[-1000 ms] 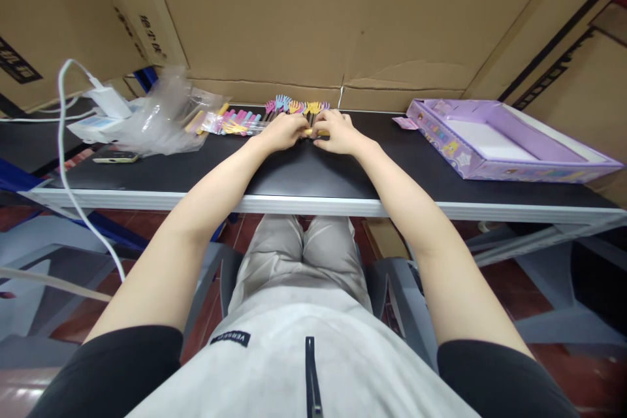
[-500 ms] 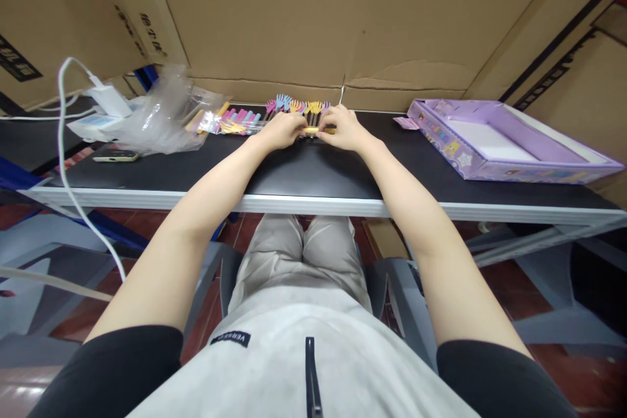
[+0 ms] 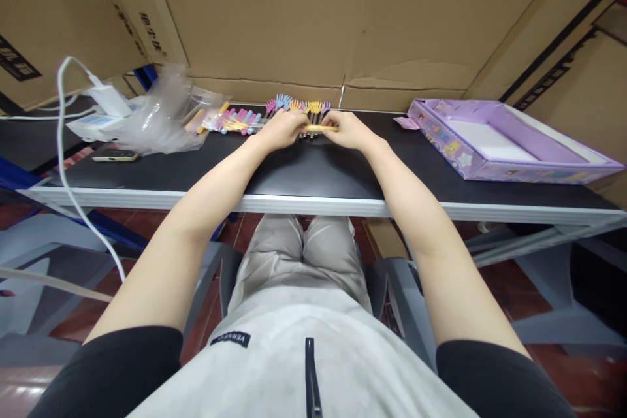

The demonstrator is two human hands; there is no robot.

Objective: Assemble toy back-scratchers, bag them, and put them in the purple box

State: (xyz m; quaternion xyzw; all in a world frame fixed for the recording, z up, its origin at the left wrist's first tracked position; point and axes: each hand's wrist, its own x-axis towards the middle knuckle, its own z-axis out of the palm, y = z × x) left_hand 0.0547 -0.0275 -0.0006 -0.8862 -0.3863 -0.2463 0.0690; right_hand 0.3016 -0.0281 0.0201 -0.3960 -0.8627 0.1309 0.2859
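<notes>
A slim yellow stick (image 3: 314, 128) spans the gap between my two hands, lying almost level. Its left end sits in the closed fingers of my left hand (image 3: 283, 128), and my right hand (image 3: 347, 130) pinches the right end. Just behind it is a row of small hand-shaped heads (image 3: 296, 104) in pink, blue, yellow and purple, on thin metal rods, like back scratchers. My fingers cover part of the row. Left of my left hand lie pink, blue and yellow handles (image 3: 240, 121), with a yellow hand-shaped head among them, partly under clear plastic.
Crumpled clear bags (image 3: 164, 121) lie at the left beside a white charger (image 3: 110, 99), its cable looping over the table edge. A phone-like device (image 3: 115, 155) is in front of them. An open purple box (image 3: 519, 173) stands at the right. Cardboard (image 3: 294, 19) walls the back.
My right hand has shifted slightly right along the yellow stick, baring more of it between my hands. The stick has risen a little. My left hand has hardly moved.
</notes>
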